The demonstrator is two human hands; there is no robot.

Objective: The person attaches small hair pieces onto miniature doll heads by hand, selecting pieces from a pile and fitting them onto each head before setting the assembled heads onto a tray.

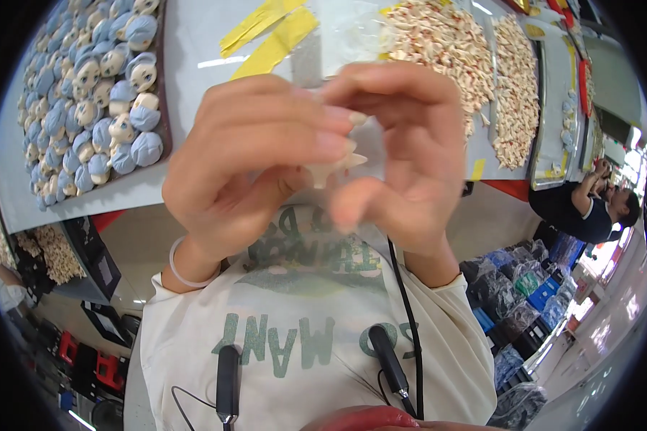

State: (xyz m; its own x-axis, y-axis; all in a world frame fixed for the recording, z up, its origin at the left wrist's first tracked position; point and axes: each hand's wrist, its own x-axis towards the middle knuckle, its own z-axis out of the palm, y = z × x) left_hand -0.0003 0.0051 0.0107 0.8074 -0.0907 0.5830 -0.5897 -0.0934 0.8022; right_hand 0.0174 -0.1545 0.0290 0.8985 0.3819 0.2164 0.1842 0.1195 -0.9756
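Above the near edge of the table, both of my hands are raised close together in front of my chest. My left hand (248, 147) pinches a small cream-coloured piece (327, 172) with pointed ends between thumb and fingers. Its exact kind is partly hidden by the fingertips. Facing it, my right hand (420, 144) is curved with thumb and forefinger apart, blurred by motion. The thumb tip is beside the cream piece; whether it touches cannot be told. At the left, a dark-rimmed tray (167, 108) bears many doll heads (142, 147) with blue caps.
Small cream pieces with reddish marks lie in a heap (438, 47) and in a long pile (516, 93) on the right. Yellow tape (277, 47) crosses the grey table (194, 86). Wrapped bundles (517, 287) stand on the floor. Another person (579, 208) is at the far right.
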